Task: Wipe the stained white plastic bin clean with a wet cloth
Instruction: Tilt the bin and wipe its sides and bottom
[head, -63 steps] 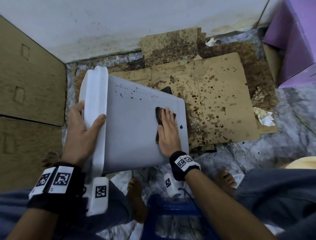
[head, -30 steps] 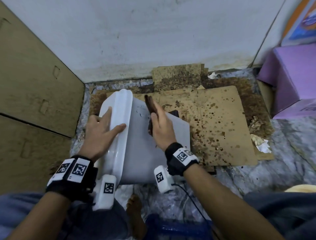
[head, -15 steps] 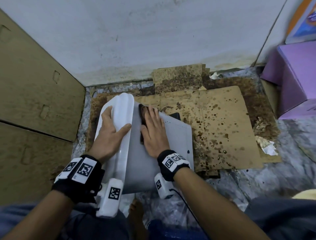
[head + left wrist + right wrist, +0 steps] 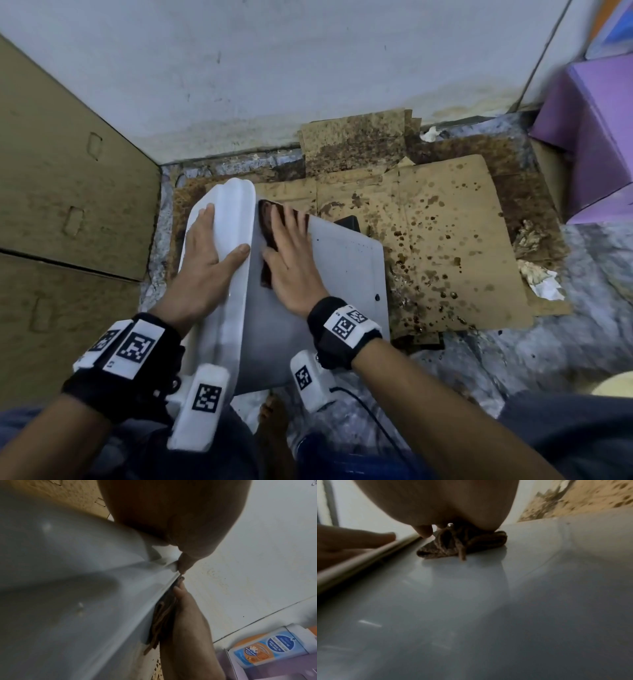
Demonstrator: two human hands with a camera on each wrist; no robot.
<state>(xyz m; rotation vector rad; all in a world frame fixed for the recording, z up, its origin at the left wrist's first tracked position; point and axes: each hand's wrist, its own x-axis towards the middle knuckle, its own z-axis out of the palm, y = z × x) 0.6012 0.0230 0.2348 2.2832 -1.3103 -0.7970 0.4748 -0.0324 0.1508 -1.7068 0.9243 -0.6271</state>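
Bin (image 4: 342,274) on side: light, smooth, likely slippery wet. Left hand (image 4: 202,263) grips rim; right hand (image 4: 291,260), fingers flat, presses cloth (image 4: 265,226) beside rim.

Grey mottled floor (image 4: 582,342), stained cardboard sheets (image 4: 455,240) on it below the wall, white bin (image 4: 342,274) on its side over the cardboard's left part, crumpled paper (image 4: 537,277) at the cardboard's right edge, purple box (image 4: 596,144) further right.
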